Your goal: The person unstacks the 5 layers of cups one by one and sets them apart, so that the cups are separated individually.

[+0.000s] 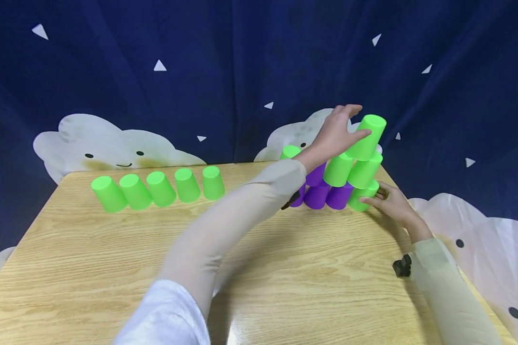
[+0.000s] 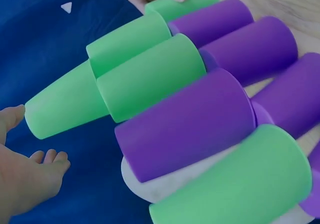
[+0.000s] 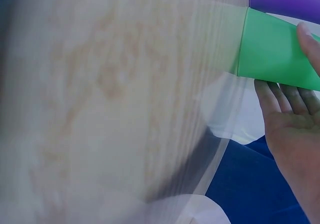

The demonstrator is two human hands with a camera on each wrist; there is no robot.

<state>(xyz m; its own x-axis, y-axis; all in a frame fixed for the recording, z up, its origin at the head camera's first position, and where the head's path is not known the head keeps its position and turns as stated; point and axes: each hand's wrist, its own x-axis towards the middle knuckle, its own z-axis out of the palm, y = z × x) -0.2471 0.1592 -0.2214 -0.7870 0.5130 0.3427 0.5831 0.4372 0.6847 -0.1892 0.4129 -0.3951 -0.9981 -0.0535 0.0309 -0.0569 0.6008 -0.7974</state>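
Navy cloth (image 1: pixel 198 67), printed with white triangles and smiling clouds, hangs behind a pale wood-grained table (image 1: pixel 302 273). From where I watch over the cameras, five green cups (image 1: pixel 157 189) stand upside down in a row toward the table's left rear. At the right rear rises a stepped stack of upturned cups, green and purple.

On its third tier, at the right end, one top green cup (image 1: pixel 366 147) stands across two middle green cups (image 1: pixel 366 171). Further left in that middle tier I see a purple cup (image 2: pixel 185 126), then an outer green cup (image 2: pixel 240 179). Purple cups (image 1: pixel 317 196) make up most of the bottom tier, with an end green cup (image 1: pixel 369 195) at its right.

The person's left hand (image 1: pixel 334 132) is spread beside the top green cup, thumb close to its narrow end, other fingers apart from it; I cannot tell whether the thumb touches. Low down, the right hand (image 1: pixel 393 203) holds the end green cup between thumb and fingers.
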